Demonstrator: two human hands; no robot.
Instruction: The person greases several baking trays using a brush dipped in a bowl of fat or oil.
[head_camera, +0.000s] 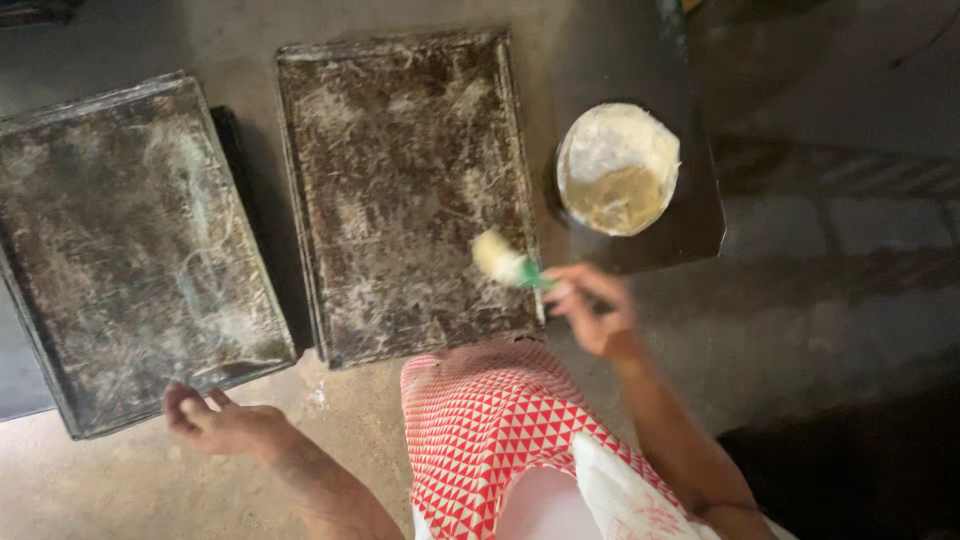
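Note:
My right hand (592, 308) grips a brush (505, 261) with a green handle and pale, coated bristles, its head over the lower right part of a dark, greasy baking tray (400, 150). My left hand (215, 420) rests with fingers loosely curled at the near edge of a second dark tray (120, 240) on the left, holding nothing. A round white bowl (617, 168) with yellowish paste sits to the right of the middle tray, just beyond the brush.
The bowl stands on a dark flat surface (690, 230). The trays lie on a stained, pale floor or bench (350, 420). A red-and-white patterned garment (490, 430) covers my body at the bottom centre. The right side is dark.

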